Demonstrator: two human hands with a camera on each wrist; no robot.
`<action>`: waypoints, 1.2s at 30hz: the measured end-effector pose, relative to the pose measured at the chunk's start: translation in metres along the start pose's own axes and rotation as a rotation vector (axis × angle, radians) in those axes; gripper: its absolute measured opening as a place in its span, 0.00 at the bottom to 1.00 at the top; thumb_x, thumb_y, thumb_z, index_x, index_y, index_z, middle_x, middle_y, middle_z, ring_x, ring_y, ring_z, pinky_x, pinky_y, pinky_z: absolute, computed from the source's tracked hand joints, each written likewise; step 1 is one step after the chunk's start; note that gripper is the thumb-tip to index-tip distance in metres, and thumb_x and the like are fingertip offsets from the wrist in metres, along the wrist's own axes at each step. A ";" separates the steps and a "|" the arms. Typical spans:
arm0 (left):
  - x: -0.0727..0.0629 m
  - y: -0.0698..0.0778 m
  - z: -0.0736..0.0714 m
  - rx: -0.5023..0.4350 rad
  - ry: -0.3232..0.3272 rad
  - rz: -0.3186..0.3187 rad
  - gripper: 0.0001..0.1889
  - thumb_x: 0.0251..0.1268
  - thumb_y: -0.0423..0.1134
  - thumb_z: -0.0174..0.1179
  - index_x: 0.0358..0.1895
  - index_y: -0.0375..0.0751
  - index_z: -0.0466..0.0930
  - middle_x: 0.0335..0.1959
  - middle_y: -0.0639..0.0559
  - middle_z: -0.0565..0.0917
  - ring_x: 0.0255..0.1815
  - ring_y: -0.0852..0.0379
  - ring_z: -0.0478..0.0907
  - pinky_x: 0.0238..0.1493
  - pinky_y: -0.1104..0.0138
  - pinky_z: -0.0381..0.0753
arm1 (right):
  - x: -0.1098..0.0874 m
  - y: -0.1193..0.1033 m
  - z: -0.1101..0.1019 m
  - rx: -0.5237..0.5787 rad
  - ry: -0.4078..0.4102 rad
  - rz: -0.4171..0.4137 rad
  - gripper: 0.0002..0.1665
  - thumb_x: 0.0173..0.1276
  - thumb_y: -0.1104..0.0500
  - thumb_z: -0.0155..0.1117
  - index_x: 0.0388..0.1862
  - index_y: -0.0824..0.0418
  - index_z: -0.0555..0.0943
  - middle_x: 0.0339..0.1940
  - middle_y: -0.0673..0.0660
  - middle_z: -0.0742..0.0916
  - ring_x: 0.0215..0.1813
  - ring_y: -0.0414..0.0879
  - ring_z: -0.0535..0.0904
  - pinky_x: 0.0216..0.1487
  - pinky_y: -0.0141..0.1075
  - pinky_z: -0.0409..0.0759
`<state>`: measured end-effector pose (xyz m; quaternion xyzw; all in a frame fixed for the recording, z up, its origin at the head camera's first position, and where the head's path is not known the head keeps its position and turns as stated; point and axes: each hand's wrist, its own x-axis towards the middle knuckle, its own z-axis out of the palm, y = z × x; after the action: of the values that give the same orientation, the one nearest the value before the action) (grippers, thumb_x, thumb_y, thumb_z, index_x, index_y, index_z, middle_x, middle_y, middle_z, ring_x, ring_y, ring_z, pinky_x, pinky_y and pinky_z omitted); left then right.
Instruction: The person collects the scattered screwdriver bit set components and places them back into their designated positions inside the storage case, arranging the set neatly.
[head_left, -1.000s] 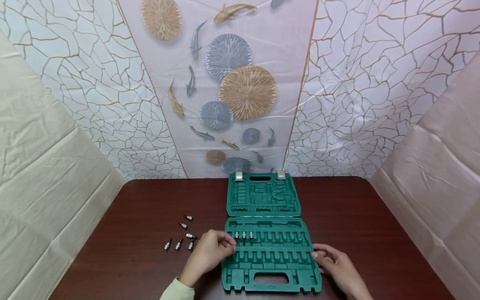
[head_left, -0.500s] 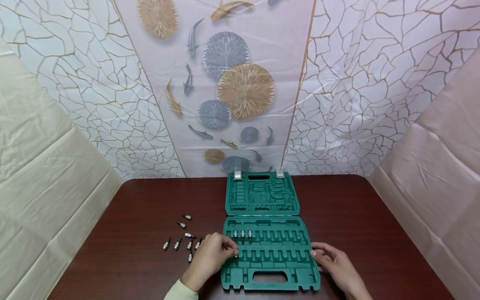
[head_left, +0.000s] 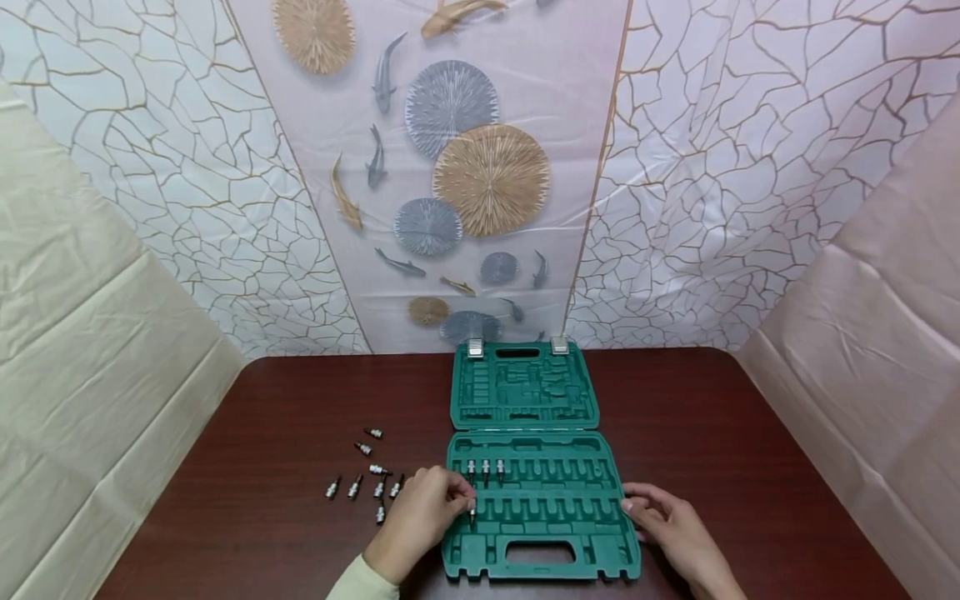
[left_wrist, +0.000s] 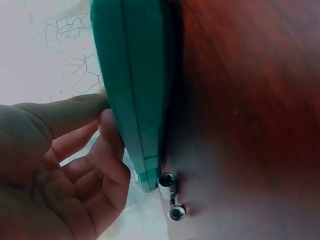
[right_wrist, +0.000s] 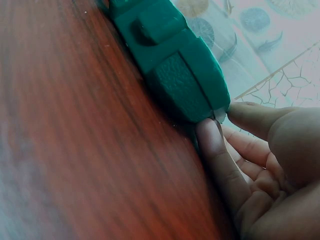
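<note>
Two bare hands flank the open green moulded-plastic case, which lies flat before you, its oblong handle cut-out towards you. Your left hand, coming from a pale cream sleeve, pinches the upper end of a slim silver-and-black metal bit socket between thumb and forefinger; that piece lies in the leftmost slot of the lower row. Your right hand has thumb and fingers clamped on the right rim, where its wrist view shows a pebbled panel on the plastic. Farther in, the upper row carries three matching bit sockets side by side at its left end, black shanks towards you. Left of the case, eight loose bit sockets are visible on the glossy red-brown wood-grain table, pointing different ways. Beyond the hinge, the lid stands open, moulded with tool-shaped recesses and topped by two silvery latches. Behind hangs a creased cloth backdrop printed with fish, round discs and gold cracks.
</note>
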<state>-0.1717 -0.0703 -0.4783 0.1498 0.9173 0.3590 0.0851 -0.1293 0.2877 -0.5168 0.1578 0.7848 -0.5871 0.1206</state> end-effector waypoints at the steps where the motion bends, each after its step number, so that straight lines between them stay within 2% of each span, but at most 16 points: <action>1: 0.000 0.001 0.000 0.005 0.000 0.001 0.06 0.65 0.35 0.75 0.30 0.50 0.92 0.25 0.62 0.87 0.20 0.65 0.76 0.23 0.67 0.75 | 0.000 0.000 0.000 -0.005 -0.002 -0.003 0.35 0.79 0.46 0.66 0.72 0.69 0.76 0.48 0.58 0.87 0.50 0.48 0.87 0.50 0.47 0.87; 17: 0.002 0.003 -0.001 0.024 -0.018 0.011 0.11 0.65 0.32 0.74 0.25 0.50 0.87 0.20 0.61 0.82 0.20 0.65 0.75 0.24 0.67 0.75 | -0.002 0.000 0.000 -0.007 0.002 0.002 0.35 0.78 0.46 0.67 0.72 0.69 0.76 0.48 0.58 0.87 0.51 0.49 0.86 0.50 0.47 0.87; 25: 0.005 0.002 -0.003 -0.016 -0.059 -0.038 0.12 0.67 0.31 0.72 0.25 0.49 0.87 0.21 0.58 0.84 0.21 0.63 0.77 0.24 0.66 0.76 | -0.001 0.000 0.000 -0.004 0.002 0.002 0.36 0.77 0.45 0.67 0.72 0.69 0.76 0.48 0.58 0.87 0.51 0.48 0.87 0.50 0.47 0.87; 36: 0.011 0.006 -0.010 -0.002 -0.124 -0.054 0.15 0.67 0.25 0.65 0.25 0.49 0.87 0.21 0.58 0.84 0.20 0.58 0.77 0.23 0.65 0.74 | -0.001 0.000 -0.001 -0.001 -0.004 0.011 0.37 0.78 0.44 0.66 0.72 0.69 0.75 0.49 0.58 0.87 0.51 0.49 0.86 0.50 0.47 0.87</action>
<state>-0.1838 -0.0685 -0.4679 0.1467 0.9137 0.3474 0.1514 -0.1287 0.2885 -0.5168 0.1610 0.7840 -0.5862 0.1256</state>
